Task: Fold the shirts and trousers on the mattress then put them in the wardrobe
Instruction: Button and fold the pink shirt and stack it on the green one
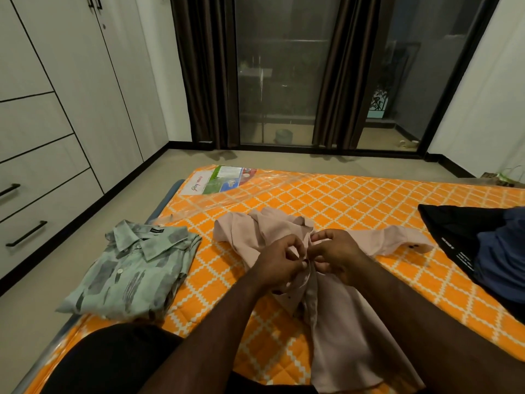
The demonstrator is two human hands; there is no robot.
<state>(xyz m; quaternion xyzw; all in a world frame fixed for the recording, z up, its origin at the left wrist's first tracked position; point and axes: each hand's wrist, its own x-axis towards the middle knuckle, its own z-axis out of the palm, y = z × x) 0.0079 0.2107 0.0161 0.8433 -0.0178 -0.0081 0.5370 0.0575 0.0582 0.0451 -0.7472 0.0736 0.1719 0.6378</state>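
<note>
A pale pink shirt [338, 317] lies spread on the orange patterned mattress [355, 194], sleeves out to both sides. My left hand [279, 263] and my right hand [336, 253] meet at its front placket near the collar, fingers pinched on the fabric at a button. A folded green printed shirt [133, 268] rests at the mattress's left edge. Dark black and blue clothes [488, 251] lie in a heap at the right. The white wardrobe [56, 109] stands along the left wall, doors closed.
Clear plastic wrap and a printed label [224, 179] cover the mattress's far left corner. Beige floor runs between mattress and wardrobe. Dark curtains [204, 72] and glass balcony doors stand at the far wall. My knee in black cloth [113, 362] is at the near edge.
</note>
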